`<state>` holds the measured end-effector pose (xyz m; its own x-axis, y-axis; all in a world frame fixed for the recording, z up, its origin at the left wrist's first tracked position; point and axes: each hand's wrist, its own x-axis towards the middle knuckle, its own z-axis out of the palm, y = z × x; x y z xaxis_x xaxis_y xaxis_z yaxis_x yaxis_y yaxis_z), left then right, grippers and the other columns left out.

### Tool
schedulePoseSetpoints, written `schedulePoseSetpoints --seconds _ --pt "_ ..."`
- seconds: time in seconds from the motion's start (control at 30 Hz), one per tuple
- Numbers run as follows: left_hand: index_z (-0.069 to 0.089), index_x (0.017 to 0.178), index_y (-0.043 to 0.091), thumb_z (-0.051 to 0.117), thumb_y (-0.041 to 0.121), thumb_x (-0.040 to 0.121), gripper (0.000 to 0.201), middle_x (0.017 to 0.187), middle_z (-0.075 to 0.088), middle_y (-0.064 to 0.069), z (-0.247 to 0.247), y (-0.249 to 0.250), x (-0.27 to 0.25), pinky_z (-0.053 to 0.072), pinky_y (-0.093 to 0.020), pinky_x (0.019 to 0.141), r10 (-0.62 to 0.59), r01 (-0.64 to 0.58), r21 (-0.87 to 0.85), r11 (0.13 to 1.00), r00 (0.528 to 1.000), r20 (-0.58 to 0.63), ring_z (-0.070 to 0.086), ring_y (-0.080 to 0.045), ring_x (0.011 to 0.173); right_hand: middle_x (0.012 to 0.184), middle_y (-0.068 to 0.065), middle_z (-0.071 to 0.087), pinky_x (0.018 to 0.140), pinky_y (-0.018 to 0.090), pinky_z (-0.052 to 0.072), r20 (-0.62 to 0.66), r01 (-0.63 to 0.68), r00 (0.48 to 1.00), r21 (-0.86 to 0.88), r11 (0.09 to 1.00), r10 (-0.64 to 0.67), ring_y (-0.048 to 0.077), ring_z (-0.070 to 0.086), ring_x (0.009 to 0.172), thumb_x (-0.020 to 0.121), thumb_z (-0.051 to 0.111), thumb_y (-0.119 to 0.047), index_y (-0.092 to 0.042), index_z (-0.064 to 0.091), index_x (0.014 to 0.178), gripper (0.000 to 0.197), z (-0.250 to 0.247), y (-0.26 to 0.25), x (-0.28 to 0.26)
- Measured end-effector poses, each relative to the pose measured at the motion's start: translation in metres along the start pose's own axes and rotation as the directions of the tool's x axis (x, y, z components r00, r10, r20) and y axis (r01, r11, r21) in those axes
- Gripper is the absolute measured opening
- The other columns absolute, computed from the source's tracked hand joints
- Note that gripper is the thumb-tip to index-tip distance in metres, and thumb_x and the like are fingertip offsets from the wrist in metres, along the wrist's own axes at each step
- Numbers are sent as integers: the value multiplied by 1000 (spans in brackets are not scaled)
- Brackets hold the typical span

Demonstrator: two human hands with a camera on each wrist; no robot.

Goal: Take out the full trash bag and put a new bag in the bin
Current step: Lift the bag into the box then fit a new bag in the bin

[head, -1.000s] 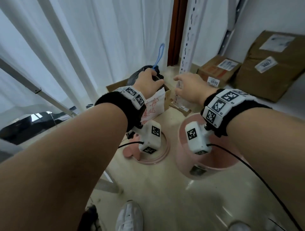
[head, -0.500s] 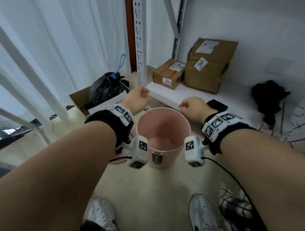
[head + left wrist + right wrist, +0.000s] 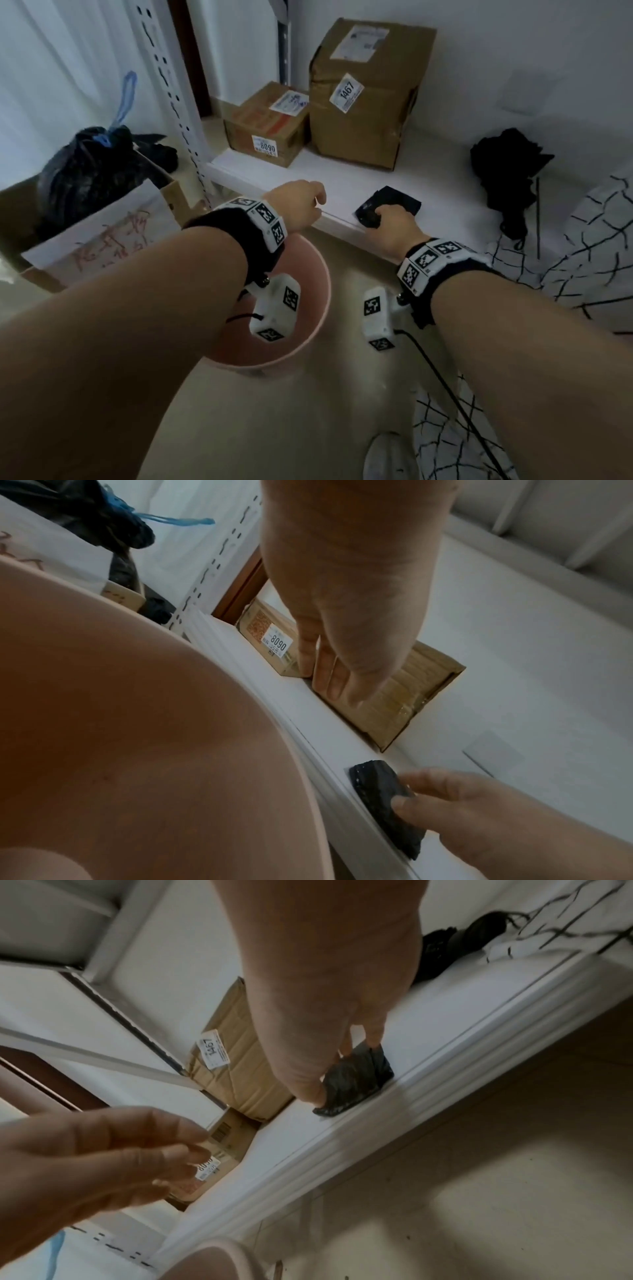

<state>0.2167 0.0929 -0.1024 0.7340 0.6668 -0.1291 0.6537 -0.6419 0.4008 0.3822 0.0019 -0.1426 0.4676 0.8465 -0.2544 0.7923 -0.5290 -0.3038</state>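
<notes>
A: The right hand [image 3: 394, 224] pinches the folded new bag [image 3: 356, 1080], thumb and fingers on it, at the near edge of the shelf [image 3: 428, 192].

B: And the left hand [image 3: 299, 205]?

A: Loosely curled, holding nothing, above the bin [image 3: 308, 270]. The full bag [image 3: 82, 168] sits tied in the box [image 3: 171, 198], far left.

B: Risk?

A: Thin, slick black film: a shallow pinch may slip, I'd say. The pink bin is smooth, round and unlined.

You have two hands in view: left grip [image 3: 297, 205], right grip [image 3: 394, 229]. One folded black trash bag [image 3: 390, 207] lies under your right grip. One pink bin [image 3: 310, 294] sits below your left grip. Two cardboard boxes sit beyond your grips, a small one [image 3: 265, 125] and a large one [image 3: 366, 92]. One tied full black trash bag [image 3: 85, 168] is left of your left grip.
</notes>
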Motion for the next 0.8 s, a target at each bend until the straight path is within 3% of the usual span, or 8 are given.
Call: schedulePoseSetpoints --seconds 0.1,0.17,0.33,0.43,0.5,0.63,0.7,0.8 --pt "55 120 9 49 15 93 28 120 61 -9 8 -6 13 41 -30 94 -1 1 -17 1000 1000 -14 56 -25 110 157 15 13 115 44 26 45 -30 999 34 999 28 35 20 143 91 55 -37 -10 17 149 74 14 4 21" --pt "55 120 8 48 15 93 28 118 62 -9 14 -9 14 40 -28 92 4 -4 -26 1000 1000 -21 56 -24 110 159 13 7 116 45 25 99 -90 991 31 995 87 35 18 143 88 58 -44 -16 2 152 89 22 7 27" --pt "57 119 8 48 14 93 28 116 63 -9 17 -20 11 40 -28 92 -5 4 -56 998 1000 -24 56 -24 110 139 16 38 99 46 38 -118 -111 989 -208 972 88 37 37 125 87 53 -2 -7 45 129 43 31 12 26" --pt "58 117 8 47 13 93 27 117 63 -9 12 -27 3 43 -30 94 -33 28 -86 996 998 -57 57 -25 110 129 16 49 95 42 41 -91 -86 994 -313 946 60 34 44 121 91 50 -8 -7 54 121 31 22 11 21" --pt "58 117 7 47 13 93 27 117 63 -11 6 -28 -7 44 -31 94 -68 60 -108 992 995 -68 57 -26 109 123 17 54 88 39 43 -126 -64 992 -287 956 29 33 49 116 94 48 -13 -6 56 117 26 15 6 13" --pt "55 119 5 49 15 94 27 117 61 -14 -18 -22 -42 42 -26 87 -125 99 -191 976 984 -128 57 -27 107 103 25 61 72 35 37 -241 122 963 5 992 -118 37 57 98 98 40 -14 -2 51 94 16 -14 -23 -20" --pt "51 123 7 50 22 95 32 121 58 -12 -35 -19 -67 39 -24 84 -168 127 -245 961 974 -152 57 -26 108 100 26 61 71 33 34 -259 224 944 57 973 -202 39 57 99 99 39 -13 -3 50 87 19 -37 -51 -40" --pt "39 136 12 52 44 91 56 134 49 -10 -55 -18 -103 47 -33 94 -268 188 -436 880 955 -129 55 -25 115 90 20 58 68 27 27 -217 344 923 92 934 -318 38 55 101 100 39 -15 -9 40 69 32 -64 -97 -71"
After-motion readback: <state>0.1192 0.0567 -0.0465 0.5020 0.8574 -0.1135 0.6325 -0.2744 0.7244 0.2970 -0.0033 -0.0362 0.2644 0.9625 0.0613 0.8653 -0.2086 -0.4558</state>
